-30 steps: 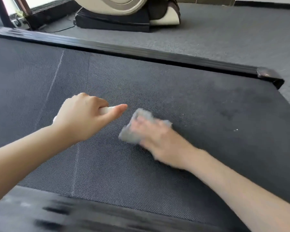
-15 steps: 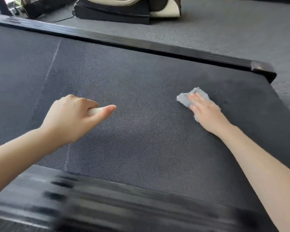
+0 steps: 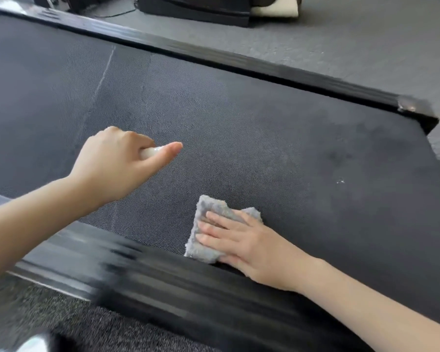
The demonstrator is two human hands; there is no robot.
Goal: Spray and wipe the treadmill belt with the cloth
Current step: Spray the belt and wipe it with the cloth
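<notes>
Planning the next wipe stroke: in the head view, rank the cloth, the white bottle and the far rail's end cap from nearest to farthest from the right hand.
1. cloth, pressed flat under the right hand.
2. white bottle, gripped in the left hand, up and to the left.
3. end cap, at the belt's far right corner.

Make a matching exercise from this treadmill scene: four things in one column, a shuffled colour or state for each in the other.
1. cloth
2. spray bottle
3. treadmill belt
4. right hand

A. white, gripped by the left hand
B. flat, fingers straight
C. grey, fluffy
D. dark, woven

Pairs: 1-C, 2-A, 3-D, 4-B
</notes>
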